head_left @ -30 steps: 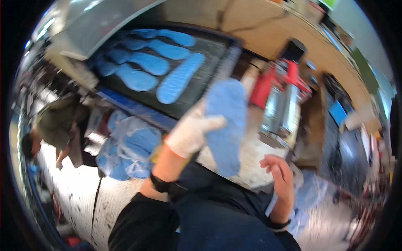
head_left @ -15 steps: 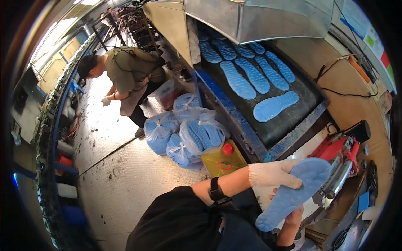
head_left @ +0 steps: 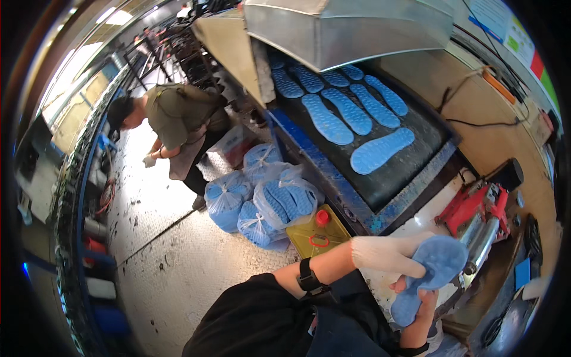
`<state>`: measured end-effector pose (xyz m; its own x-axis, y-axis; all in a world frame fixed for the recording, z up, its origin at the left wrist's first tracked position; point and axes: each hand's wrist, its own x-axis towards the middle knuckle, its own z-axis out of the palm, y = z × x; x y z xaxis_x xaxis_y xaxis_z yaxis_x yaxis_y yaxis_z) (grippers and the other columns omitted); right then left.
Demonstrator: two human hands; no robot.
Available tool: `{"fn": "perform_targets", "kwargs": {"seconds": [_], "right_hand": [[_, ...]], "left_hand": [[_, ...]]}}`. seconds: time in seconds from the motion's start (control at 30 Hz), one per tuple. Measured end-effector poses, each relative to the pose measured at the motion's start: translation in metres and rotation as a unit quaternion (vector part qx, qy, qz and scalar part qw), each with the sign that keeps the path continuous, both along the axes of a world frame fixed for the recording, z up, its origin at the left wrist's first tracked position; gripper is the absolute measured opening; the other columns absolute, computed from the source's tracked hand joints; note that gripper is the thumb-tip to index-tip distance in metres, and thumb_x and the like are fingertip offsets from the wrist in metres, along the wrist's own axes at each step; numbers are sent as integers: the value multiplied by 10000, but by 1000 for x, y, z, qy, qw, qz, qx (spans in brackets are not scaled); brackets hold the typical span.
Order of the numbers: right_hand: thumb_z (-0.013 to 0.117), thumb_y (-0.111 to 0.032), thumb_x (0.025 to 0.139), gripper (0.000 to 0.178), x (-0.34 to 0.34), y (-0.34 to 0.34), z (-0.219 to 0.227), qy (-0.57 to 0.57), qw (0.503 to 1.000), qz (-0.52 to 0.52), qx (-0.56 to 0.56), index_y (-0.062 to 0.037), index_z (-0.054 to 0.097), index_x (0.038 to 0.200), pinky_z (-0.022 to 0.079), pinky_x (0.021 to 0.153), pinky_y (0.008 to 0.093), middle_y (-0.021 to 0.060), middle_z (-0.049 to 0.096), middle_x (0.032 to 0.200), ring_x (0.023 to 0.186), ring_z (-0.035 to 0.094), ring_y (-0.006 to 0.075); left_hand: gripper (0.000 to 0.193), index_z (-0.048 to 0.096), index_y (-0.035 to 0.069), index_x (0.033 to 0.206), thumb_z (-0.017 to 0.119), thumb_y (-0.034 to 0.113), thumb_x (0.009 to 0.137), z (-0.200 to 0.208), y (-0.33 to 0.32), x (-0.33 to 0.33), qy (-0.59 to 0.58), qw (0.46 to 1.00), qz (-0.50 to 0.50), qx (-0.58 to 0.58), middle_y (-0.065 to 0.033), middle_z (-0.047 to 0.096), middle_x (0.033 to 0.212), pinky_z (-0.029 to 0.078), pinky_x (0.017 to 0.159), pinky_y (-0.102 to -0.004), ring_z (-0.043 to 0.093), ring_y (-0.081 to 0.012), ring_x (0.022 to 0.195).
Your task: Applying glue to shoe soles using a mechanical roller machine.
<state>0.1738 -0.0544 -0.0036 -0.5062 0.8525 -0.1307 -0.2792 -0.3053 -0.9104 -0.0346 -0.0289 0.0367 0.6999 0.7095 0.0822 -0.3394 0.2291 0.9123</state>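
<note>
A blue shoe sole (head_left: 445, 257) is held low at the right, foreshortened and slightly bent. My left hand (head_left: 389, 253), in a white knit glove, grips it from the left with the thumb pressed on its face. My bare right hand (head_left: 421, 303) wraps round the narrower lower part, fingertips showing at the sole's left edge. Ahead, more blue soles (head_left: 382, 152) with a bumpy surface lie on a dark conveyor belt (head_left: 395, 178). One lies crosswise nearest to me, the others in rows running under a metal hood (head_left: 351, 30).
Tied clear bags of blue soles (head_left: 279, 202) and a yellow-green jerrycan (head_left: 318, 235) with a red cap stand on the floor beside the conveyor. A red tool with a metal cylinder (head_left: 479, 223) lies right of my hands. At left a person (head_left: 175, 116) bends forward.
The sole has turned and bent in my hands, so it looks shorter. My right hand has risen slightly along it. The view has shifted a little.
</note>
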Motion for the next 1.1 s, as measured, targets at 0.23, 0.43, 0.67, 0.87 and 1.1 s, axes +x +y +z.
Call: {"fn": "perform_targets", "kwargs": {"seconds": [0.23, 0.43, 0.67, 0.87, 1.1], "right_hand": [[721, -362, 729, 588, 124, 10, 34, -109, 958, -176, 197, 57, 559, 1109, 483, 715, 333, 134, 634, 919, 834, 614, 214], [592, -95, 729, 469, 205, 51, 52, -460, 761, -345, 301, -59, 605, 1197, 467, 819, 285, 92, 662, 1024, 878, 604, 145], [591, -76, 715, 479, 205, 93, 41, -546, 720, -274, 330, -74, 610, 1193, 479, 866, 315, 159, 662, 1064, 947, 641, 239], [645, -113, 727, 486, 178, 111, 45, -503, 741, -189, 403, -63, 591, 1207, 471, 904, 370, 182, 635, 1090, 1014, 606, 331], [600, -61, 871, 420, 196, 73, 12, -469, 700, -358, 403, -5, 519, 1279, 419, 995, 332, 120, 589, 1242, 1124, 570, 221]], "left_hand": [[699, 312, 46, 1421, 651, 310, 870, -17, 7, -25, -160, 962, 219, 35, -197, 494, 1324, 390, 1035, -495, 472, -363, 1248], [621, 400, -10, 1333, 664, 294, 860, -31, 17, -9, -95, 963, 251, -21, -167, 577, 1215, 447, 991, -409, 551, -298, 1169], [704, 315, 8, 1423, 574, 418, 913, -14, 42, 35, -37, 982, 177, 52, -164, 485, 1352, 363, 1041, -407, 488, -282, 1240], [826, 212, -5, 1468, 352, 614, 940, 16, 95, 106, -68, 967, 205, 132, -205, 298, 1494, 308, 1091, -416, 360, -301, 1349], [443, 448, -30, 1334, 389, 231, 983, -21, 167, 139, 80, 863, 309, 391, -196, 494, 1330, 330, 1069, -369, 445, -310, 1264]]}}
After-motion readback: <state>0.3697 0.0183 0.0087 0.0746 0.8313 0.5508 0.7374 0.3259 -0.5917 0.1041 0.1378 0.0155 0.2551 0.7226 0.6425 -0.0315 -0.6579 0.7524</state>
